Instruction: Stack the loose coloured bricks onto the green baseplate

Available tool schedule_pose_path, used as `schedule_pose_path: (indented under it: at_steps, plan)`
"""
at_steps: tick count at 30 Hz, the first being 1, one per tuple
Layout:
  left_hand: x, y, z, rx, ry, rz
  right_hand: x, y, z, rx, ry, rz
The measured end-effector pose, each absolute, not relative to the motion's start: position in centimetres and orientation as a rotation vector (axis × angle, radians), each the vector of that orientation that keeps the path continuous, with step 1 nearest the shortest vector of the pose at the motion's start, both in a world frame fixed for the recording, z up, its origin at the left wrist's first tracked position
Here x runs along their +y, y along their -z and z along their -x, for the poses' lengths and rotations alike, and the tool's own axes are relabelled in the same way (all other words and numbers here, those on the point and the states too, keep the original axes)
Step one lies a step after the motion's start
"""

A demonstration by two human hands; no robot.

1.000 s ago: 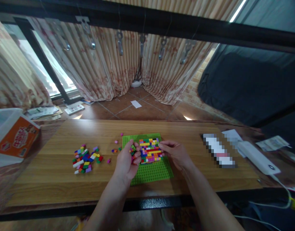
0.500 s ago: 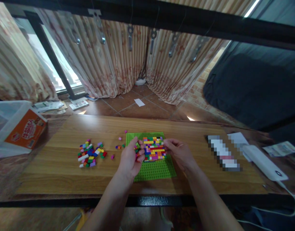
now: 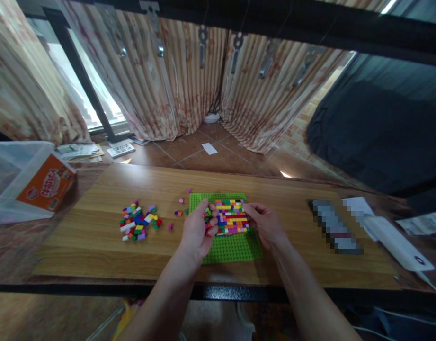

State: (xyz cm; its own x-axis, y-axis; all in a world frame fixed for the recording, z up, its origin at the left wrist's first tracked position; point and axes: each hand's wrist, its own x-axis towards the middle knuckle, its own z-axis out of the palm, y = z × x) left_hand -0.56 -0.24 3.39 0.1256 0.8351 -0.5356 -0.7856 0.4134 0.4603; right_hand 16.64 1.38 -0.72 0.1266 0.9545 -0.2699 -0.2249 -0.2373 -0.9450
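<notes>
A green studded baseplate [image 3: 232,249] lies on the wooden table, and on it stands a block of many-coloured building bricks [image 3: 233,219] in tight rows. My left hand [image 3: 197,228] is curled at the block's left side, its fingers cupped round several loose building bricks [image 3: 208,213], green and orange among them. At the upper right edge of the block my right hand [image 3: 265,221] has thumb and forefinger pinched together. What lies in that pinch is too small to make out, though a pale spot shows at the fingertips.
Left of the baseplate lies a pile of loose bricks [image 3: 137,222], with a few strays [image 3: 170,227] between. A clear plastic box [image 3: 22,189] stands at far left. On the right are a blurred-out dark object [image 3: 334,227], a white power bank-like device [image 3: 398,244] with a cable, and papers [image 3: 356,208].
The whole view has shifted slightly, so the table appears a little further right. Both hands keep nearly the same places at the block, the right fingertips slightly nearer its upper corner.
</notes>
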Motion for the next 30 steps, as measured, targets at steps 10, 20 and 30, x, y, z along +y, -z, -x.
schedule_pose_path:
  at_steps: [10, 20, 30]
  plan:
    - [-0.2, -4.3, 1.4, 0.716, -1.136, 0.063, 1.4, 0.3, -16.6, -0.75, -1.376, 1.268]
    - [0.0, -4.2, 1.4, 0.437, -1.274, 0.285, -0.1, -1.8, -15.7, -1.047, -0.876, 1.307]
    - [-0.3, -4.2, 0.8, 0.464, -1.323, 0.182, -3.3, -3.1, -10.8, -1.67, -0.785, 1.283]
